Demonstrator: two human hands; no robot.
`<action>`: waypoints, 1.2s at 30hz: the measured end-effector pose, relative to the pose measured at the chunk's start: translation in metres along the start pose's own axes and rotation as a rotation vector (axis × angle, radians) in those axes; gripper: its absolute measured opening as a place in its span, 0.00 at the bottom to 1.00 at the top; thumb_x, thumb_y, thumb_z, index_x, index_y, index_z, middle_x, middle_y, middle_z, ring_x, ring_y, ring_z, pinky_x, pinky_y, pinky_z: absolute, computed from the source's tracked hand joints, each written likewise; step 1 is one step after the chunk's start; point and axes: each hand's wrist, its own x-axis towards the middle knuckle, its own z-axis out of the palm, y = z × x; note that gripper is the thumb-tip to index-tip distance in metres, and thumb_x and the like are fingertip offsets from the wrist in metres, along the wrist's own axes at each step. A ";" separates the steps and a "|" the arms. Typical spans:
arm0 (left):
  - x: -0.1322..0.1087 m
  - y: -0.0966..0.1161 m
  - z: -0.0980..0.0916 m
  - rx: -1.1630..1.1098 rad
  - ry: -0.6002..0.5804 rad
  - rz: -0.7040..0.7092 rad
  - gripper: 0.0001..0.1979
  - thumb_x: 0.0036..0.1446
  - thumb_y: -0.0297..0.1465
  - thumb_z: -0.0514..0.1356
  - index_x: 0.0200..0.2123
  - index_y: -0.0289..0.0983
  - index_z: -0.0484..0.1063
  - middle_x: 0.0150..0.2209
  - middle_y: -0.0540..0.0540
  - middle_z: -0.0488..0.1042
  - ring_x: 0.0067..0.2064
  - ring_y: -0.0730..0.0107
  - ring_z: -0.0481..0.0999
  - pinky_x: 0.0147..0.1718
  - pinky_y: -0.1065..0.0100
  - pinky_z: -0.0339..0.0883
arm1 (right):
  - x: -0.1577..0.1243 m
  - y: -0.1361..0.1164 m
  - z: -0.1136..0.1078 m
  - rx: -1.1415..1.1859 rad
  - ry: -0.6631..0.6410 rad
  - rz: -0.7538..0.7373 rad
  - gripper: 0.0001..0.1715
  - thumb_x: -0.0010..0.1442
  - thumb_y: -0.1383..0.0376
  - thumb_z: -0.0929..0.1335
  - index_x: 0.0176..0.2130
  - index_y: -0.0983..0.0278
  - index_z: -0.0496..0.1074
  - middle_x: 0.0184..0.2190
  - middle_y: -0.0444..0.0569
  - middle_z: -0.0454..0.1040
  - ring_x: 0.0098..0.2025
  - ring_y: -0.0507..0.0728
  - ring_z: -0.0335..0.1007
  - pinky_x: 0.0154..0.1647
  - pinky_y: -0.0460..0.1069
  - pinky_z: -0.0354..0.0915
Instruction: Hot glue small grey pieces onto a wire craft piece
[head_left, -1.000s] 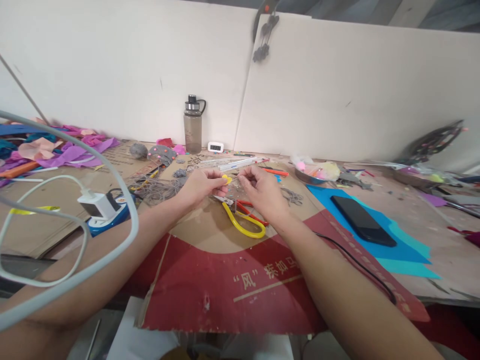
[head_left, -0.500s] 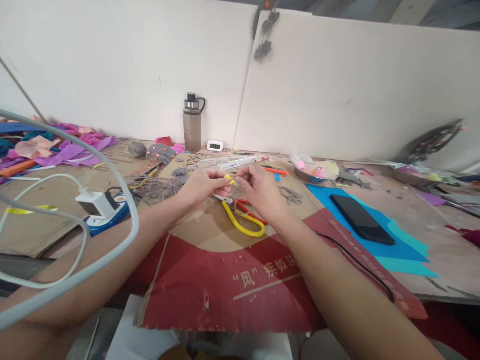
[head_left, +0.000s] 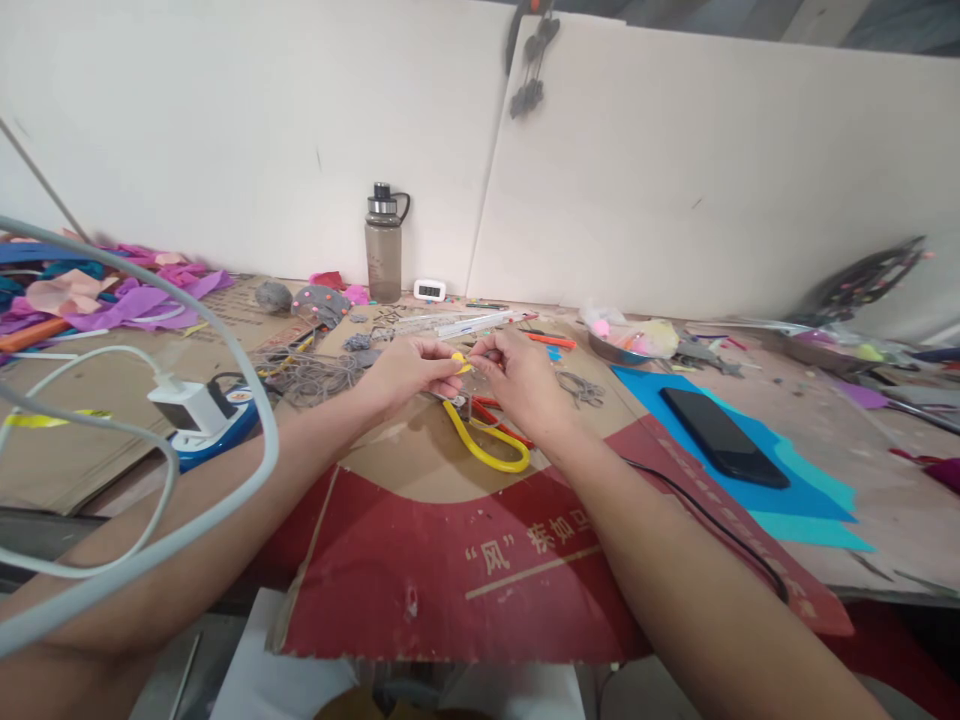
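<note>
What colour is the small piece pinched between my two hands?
Yellow; the small piece shows in the head view, between left hand and right hand.

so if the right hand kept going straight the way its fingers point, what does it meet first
Probably the small yellow piece pinched at the left hand, since the right hand points leftward at it; they look nearly touching, though depth is unclear.

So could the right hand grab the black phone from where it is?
Probably yes: the phone lies bare on blue paper beside the right hand, nothing between, but that hand pinches a yellow bit.

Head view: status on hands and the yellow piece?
Left hand and right hand both pinch small yellow piece. Yellow-handled scissors lie just below on cardboard. Nothing between.
</note>
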 end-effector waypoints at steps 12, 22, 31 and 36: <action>-0.002 0.002 0.001 0.092 -0.045 0.022 0.07 0.49 0.29 0.65 0.31 0.30 0.74 0.25 0.47 0.75 0.25 0.78 0.74 0.30 0.73 0.70 | 0.000 -0.003 0.000 0.023 -0.022 0.063 0.03 0.56 0.68 0.66 0.30 0.63 0.69 0.27 0.46 0.70 0.29 0.53 0.62 0.32 0.49 0.58; 0.001 -0.005 -0.004 0.273 0.004 0.163 0.07 0.49 0.32 0.63 0.28 0.33 0.73 0.22 0.50 0.71 0.22 0.78 0.69 0.23 0.75 0.65 | 0.000 -0.001 0.002 0.052 -0.040 0.040 0.03 0.57 0.68 0.66 0.30 0.63 0.68 0.28 0.46 0.70 0.30 0.53 0.62 0.34 0.50 0.59; 0.001 -0.004 -0.005 0.299 0.031 0.157 0.08 0.50 0.33 0.61 0.25 0.34 0.72 0.19 0.51 0.69 0.20 0.78 0.66 0.21 0.74 0.61 | -0.001 0.002 0.000 0.080 -0.073 -0.033 0.03 0.57 0.69 0.64 0.33 0.63 0.68 0.33 0.47 0.68 0.34 0.53 0.62 0.36 0.50 0.59; 0.000 -0.003 -0.005 0.325 0.029 0.151 0.08 0.50 0.33 0.61 0.25 0.34 0.72 0.19 0.50 0.70 0.20 0.78 0.67 0.21 0.74 0.61 | -0.002 -0.003 -0.003 0.021 -0.079 -0.001 0.04 0.58 0.68 0.63 0.31 0.63 0.66 0.31 0.46 0.68 0.33 0.54 0.61 0.36 0.50 0.58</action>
